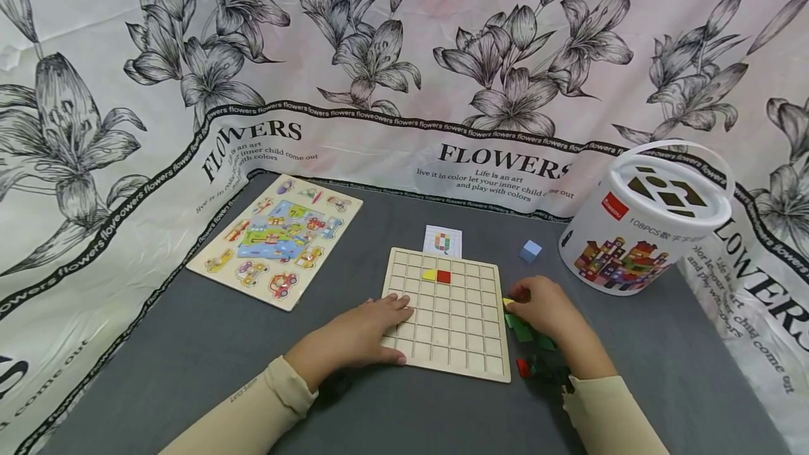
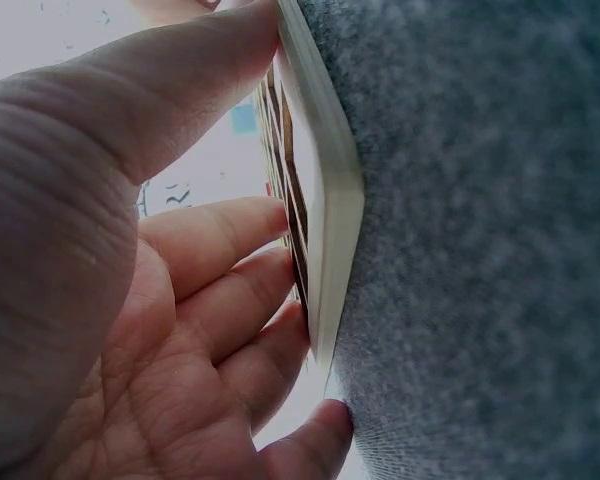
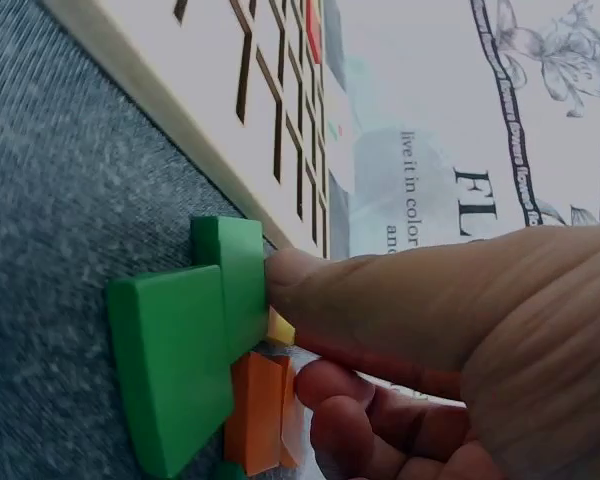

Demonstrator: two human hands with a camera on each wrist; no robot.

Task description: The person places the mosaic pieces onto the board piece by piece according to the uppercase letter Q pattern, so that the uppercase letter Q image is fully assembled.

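The left hand (image 1: pixel 363 332) rests, fingers spread and gripping nothing, on the left side of the pale wooden grid board (image 1: pixel 455 328). Just beside the board's right edge, the right hand (image 1: pixel 546 307) has bent fingers near green blocks (image 1: pixel 522 329); a small yellow block (image 1: pixel 508 302) is at its fingertips, but whether pinched, I cannot tell. The board carries 2 pieces, yellow (image 1: pixel 430 274) and red (image 1: pixel 444 277).

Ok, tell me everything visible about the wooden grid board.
The grid board looks like pale, unpainted wood: a thin, nearly square slab whose top is divided into square cells. It lies flat on the grey surface. A yellow piece and a red square tile sit side by side near its far edge; the left hand touches its left side.
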